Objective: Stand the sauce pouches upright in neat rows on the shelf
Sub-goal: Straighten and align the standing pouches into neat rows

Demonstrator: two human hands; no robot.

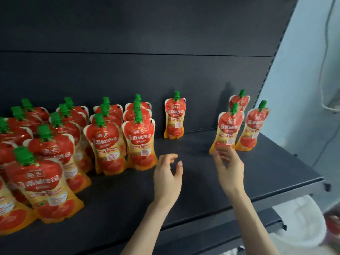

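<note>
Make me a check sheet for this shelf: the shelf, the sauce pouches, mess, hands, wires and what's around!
Surface: dark shelf, pouches standing on it.
Job's things: sauce pouches upright in rows at left; one lone pouch at the back; three pouches upright at right.
Clutter: nothing seen.
Hands: left hand loosely curled, holding nothing; right hand open by the front pouch, touch unclear.
Cables: white cable on the wall at right.
Surroundings: dark back panel; white bag below right.
</note>
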